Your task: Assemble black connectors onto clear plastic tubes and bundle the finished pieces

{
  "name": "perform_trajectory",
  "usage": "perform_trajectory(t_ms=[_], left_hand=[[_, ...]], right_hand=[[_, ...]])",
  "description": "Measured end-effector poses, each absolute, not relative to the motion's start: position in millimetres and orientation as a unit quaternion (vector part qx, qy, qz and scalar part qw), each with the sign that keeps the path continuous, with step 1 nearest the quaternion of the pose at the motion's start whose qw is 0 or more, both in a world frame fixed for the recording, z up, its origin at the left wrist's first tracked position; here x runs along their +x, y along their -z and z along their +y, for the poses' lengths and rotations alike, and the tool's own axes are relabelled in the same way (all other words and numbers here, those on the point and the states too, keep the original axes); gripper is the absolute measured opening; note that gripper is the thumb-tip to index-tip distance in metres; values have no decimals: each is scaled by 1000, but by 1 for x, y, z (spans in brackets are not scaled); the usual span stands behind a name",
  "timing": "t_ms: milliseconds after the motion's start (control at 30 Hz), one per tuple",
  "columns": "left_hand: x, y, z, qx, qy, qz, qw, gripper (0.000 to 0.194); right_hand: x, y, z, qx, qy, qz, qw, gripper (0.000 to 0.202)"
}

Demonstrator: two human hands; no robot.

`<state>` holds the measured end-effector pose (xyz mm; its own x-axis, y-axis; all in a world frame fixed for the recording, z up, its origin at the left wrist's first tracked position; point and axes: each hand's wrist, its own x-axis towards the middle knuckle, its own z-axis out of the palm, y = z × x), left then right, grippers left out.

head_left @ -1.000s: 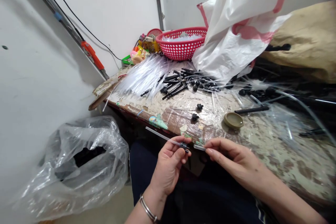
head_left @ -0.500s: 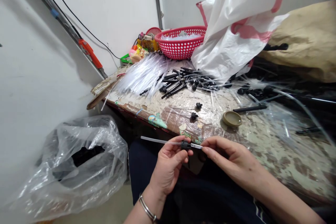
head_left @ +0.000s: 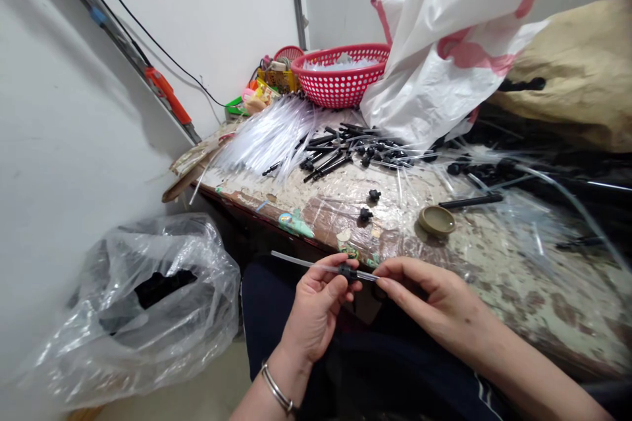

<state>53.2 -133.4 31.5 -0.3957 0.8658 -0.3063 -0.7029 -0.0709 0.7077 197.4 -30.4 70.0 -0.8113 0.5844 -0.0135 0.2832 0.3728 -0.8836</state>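
Observation:
Below the table's front edge, my left hand (head_left: 320, 302) pinches a small black plastic fitting (head_left: 347, 272) between thumb and fingers. From the fitting's left side a thin translucent tube (head_left: 291, 259) sticks out past my fingers. My right hand (head_left: 427, 293) is closed, its thumb and forefinger pinching the shiny clear piece (head_left: 366, 275) that comes out of the fitting's right side. Whether that piece and the tube are one is hidden by the fitting. Two loose black fittings (head_left: 374, 195) lie on the worn table (head_left: 326, 214) beyond my hands, near a small olive dish (head_left: 437, 220).
A bundle of translucent tubes (head_left: 269, 138) and a heap of black parts (head_left: 328, 161) lie farther back. Behind them stands a red basket (head_left: 340, 89) beside a white plastic bag (head_left: 419, 79). A clear bag (head_left: 197, 329) with black contents sits at lower left.
The translucent tube's left end has shifted slightly right and up, and its tilt is a little steeper. Both hands keep their grip in nearly the same place.

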Motion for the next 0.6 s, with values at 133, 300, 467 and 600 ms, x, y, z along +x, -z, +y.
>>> perform_trajectory(t_ms=[133,300,467,600], left_hand=[[52,-30,-135,103,-721,410,549,29],[52,-30,-139,105,-720,402,556,29],[52,-30,-139,106,-719,398,559,30],[51,-29,-140,112,-717,398,562,30]], right_hand=[[196,-68,-30,-252,-469,-832,155,17],[197,-68,-30,-243,-456,-842,157,16],[198,-69,-30,-242,-467,-837,153,16],[198,-69,-31,-237,-465,-840,146,16]])
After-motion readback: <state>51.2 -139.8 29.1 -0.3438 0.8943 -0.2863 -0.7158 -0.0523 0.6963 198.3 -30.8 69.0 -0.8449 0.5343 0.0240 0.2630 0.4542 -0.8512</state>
